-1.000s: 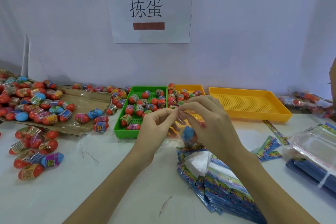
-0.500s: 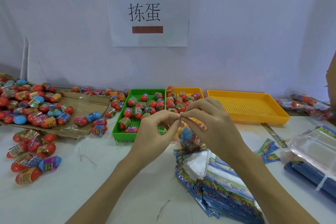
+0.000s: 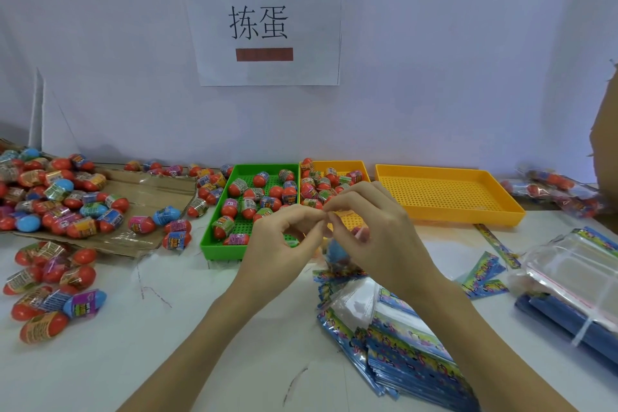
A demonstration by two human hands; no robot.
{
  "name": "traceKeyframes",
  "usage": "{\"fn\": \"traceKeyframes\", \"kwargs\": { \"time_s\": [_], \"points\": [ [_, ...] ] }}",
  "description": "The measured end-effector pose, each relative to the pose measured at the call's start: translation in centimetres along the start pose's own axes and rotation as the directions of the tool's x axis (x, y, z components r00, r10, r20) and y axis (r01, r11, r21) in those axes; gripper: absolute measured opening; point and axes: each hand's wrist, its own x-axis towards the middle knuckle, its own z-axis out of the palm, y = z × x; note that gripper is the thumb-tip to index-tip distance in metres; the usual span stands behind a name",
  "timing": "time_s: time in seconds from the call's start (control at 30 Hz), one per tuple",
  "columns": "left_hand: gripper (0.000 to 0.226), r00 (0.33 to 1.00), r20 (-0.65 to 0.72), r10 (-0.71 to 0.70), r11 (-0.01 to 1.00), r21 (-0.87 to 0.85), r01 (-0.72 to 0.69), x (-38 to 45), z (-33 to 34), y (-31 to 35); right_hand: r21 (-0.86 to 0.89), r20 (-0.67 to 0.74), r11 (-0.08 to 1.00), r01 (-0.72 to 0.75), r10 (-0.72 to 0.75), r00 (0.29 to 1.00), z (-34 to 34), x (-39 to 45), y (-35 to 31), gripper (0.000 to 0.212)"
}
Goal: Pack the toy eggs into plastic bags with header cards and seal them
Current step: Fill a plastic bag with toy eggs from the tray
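Both grips pinch the bag (image 3: pixel 337 252) mouth, left hand (image 3: pixel 284 241) and right hand (image 3: pixel 371 237) tip to tip; blue egg (image 3: pixel 336 249) hangs straight below, just above the header-card stack (image 3: pixel 401 344).

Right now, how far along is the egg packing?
Done: a few filled bags lie far right. In hand: both hands, left and right, pinch the top of a bag holding a blue egg. Left: many loose eggs; header cards stacked.

White table (image 3: pixel 167 361); on it: loose toy eggs (image 3: pixel 50 278); green tray (image 3: pixel 214 237); cardboard (image 3: pixel 147 197); header cards (image 3: pixel 411 358).
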Motion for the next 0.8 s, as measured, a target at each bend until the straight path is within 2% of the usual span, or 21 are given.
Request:
{"fn": "traceKeyframes", "kwargs": {
  "time_s": [0.1,0.27,0.37,0.5,0.6,0.8],
  "points": [
    [0.016,1.0,0.006,0.0,1.0,0.023,0.0,-0.01,-0.11,-0.1,0.03,0.048,0.999,0.027,-0.028,0.998,-0.21,0.09,-0.04,0.018],
    [0.015,0.998,0.029,0.052,0.997,0.058,-0.054,-0.06,0.03,-0.12,-0.015,0.049,0.996,0.084,-0.083,0.995,-0.89,0.39,0.53,0.013],
    [0.017,0.998,0.027,0.055,0.997,0.057,-0.057,-0.02,0.11,-0.02,-0.016,0.012,0.998,0.057,-0.057,0.998,-0.66,0.15,0.31,0.008],
    [0.016,0.999,0.017,0.04,0.998,0.044,-0.041,-0.01,-0.02,-0.01,0.074,-0.01,0.997,-0.023,0.024,1.0,-0.39,0.04,0.1,0.008],
    [0.017,1.0,0.011,0.027,0.999,0.042,-0.028,0.0,-0.16,0.04,0.109,0.051,0.994,-0.006,0.001,0.999,-0.51,0.12,0.23,0.014],
    [0.015,0.996,0.021,0.083,0.993,0.087,-0.084,-0.03,-0.16,0.15,0.049,0.017,0.998,0.044,-0.045,0.999,-0.58,0.12,0.41,0.008]
  ]
}}
